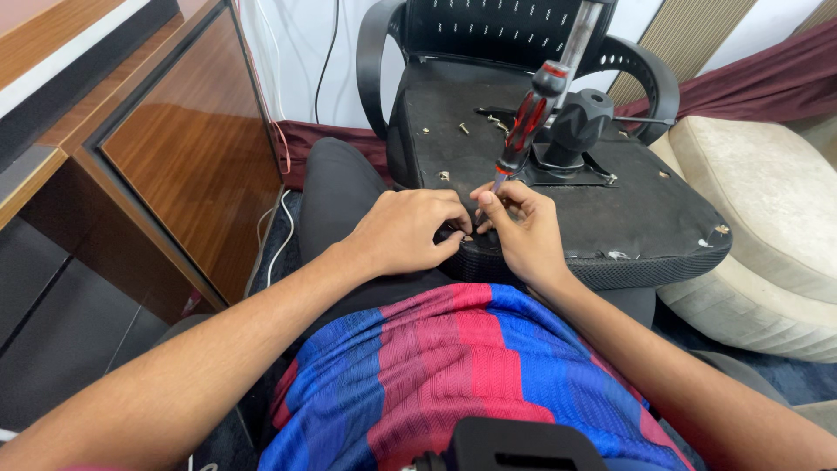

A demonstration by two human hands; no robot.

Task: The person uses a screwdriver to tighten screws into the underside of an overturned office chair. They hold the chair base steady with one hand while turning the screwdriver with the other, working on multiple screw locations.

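1. Striped red-and-blue shirt point(453, 375) fills the foreground.
2. Left hand point(408, 231) rests curled on the overturned chair seat's point(628, 209) front edge, fingers pinched at a small spot there.
3. Right hand point(521, 228) grips the red-and-black screwdriver point(527, 122), tip down at that same edge.
4. Loose screws point(465, 128) lie on the seat's underside.

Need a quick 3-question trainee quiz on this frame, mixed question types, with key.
1. True or false: the right hand holds the red-and-black screwdriver with its tip down at the front edge of the overturned chair seat.
2. What does the left hand touch? A) the wooden cabinet B) the seat's front edge, beside the right hand C) the white cable
3. Fill in: loose ____ lie on the dark underside of the seat.

Key: 1 true; 2 B; 3 screws.
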